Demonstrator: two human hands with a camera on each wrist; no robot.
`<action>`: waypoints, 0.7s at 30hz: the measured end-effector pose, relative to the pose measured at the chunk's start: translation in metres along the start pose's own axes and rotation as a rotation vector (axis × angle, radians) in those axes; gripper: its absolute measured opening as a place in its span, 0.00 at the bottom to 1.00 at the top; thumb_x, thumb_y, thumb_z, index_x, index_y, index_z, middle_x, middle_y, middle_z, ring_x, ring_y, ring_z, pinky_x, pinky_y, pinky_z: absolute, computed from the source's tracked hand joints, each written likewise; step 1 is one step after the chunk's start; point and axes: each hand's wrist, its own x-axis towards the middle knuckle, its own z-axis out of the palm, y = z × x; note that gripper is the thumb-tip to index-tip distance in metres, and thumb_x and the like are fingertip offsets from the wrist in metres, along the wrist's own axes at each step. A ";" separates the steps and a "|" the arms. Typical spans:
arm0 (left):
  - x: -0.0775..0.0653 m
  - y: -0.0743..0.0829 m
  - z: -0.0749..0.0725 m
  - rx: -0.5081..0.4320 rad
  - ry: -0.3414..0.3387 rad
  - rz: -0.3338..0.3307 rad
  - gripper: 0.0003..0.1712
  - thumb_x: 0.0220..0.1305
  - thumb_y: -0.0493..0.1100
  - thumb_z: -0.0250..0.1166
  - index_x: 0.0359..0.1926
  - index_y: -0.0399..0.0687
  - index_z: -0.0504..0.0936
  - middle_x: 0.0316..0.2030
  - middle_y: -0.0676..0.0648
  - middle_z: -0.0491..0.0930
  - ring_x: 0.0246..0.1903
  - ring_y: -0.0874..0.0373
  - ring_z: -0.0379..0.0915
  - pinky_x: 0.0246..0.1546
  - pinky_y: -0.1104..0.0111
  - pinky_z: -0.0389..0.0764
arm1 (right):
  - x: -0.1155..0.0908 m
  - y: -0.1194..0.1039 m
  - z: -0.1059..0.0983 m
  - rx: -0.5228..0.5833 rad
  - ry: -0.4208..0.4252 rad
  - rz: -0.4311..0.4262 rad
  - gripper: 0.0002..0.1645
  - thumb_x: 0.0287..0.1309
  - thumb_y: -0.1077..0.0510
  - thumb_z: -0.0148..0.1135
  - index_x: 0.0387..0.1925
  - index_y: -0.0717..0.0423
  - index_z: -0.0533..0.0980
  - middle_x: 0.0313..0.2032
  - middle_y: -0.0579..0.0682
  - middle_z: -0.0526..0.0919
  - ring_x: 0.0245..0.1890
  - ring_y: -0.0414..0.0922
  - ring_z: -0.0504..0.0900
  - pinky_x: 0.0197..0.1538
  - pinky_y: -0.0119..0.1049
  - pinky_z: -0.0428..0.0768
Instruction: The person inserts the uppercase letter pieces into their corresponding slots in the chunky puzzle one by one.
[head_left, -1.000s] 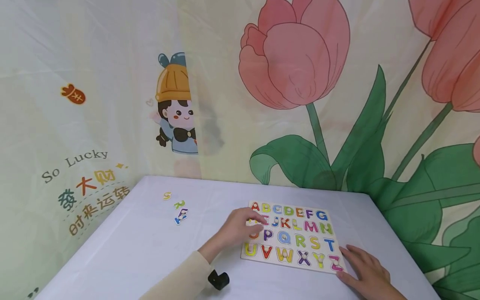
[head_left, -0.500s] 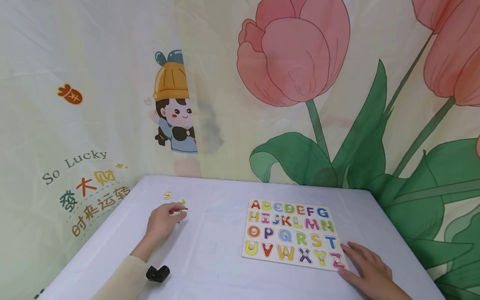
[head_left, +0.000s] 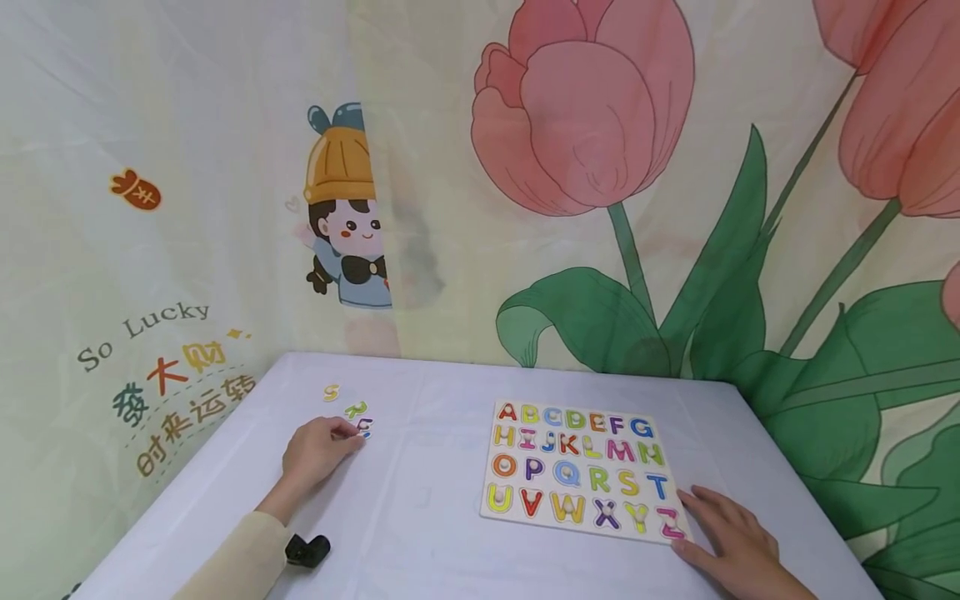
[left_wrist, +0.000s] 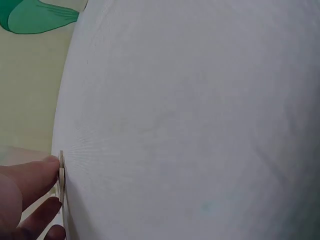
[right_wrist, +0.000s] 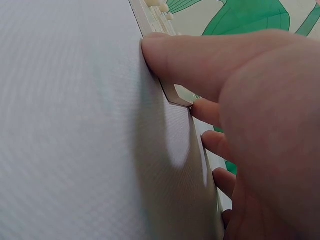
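Observation:
At the table's left, my left hand [head_left: 318, 450] pinches a blue letter piece [head_left: 366, 434], mostly hidden by the fingertips. In the left wrist view, the thin edge of this wooden piece [left_wrist: 62, 177] shows between thumb and fingers, close over the cloth. A purple letter F piece [head_left: 365, 423] lies right at the fingertips, with a green letter R piece [head_left: 356, 409] and a yellow letter S piece [head_left: 331, 392] behind it. My right hand [head_left: 731, 537] rests at the near right corner of the alphabet puzzle board [head_left: 551, 522], thumb on its front edge, relaxed fingers along its right side.
Most letters on the board carry small knobs; the R, S and T places show none. A black device [head_left: 307, 551] sits under the left wrist. White cloth covers the table [head_left: 427, 517], and a printed curtain [head_left: 442, 167] hangs behind it.
My left hand has gone from the board's left side to the loose letters and now pinches the blue one. The right hand has stayed at the board's corner.

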 end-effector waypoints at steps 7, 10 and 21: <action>0.000 0.009 0.001 -0.025 0.019 0.062 0.08 0.64 0.50 0.76 0.41 0.55 0.93 0.39 0.48 0.85 0.37 0.53 0.75 0.39 0.60 0.72 | 0.001 0.003 0.003 -0.002 0.021 -0.011 0.57 0.61 0.23 0.65 0.78 0.55 0.66 0.76 0.67 0.58 0.68 0.77 0.54 0.56 0.89 0.57; 0.001 0.018 0.003 -0.054 0.023 0.105 0.06 0.63 0.48 0.76 0.41 0.57 0.93 0.43 0.49 0.88 0.39 0.54 0.76 0.42 0.61 0.73 | 0.000 0.002 0.002 -0.009 0.013 -0.004 0.56 0.62 0.24 0.65 0.79 0.55 0.65 0.76 0.68 0.58 0.68 0.77 0.54 0.56 0.89 0.57; 0.003 0.029 0.009 -0.075 -0.104 0.341 0.07 0.61 0.41 0.78 0.38 0.60 0.93 0.44 0.55 0.90 0.54 0.45 0.82 0.58 0.48 0.77 | -0.001 -0.001 0.001 -0.011 0.014 0.000 0.57 0.62 0.24 0.65 0.78 0.55 0.66 0.76 0.68 0.58 0.68 0.76 0.55 0.57 0.88 0.57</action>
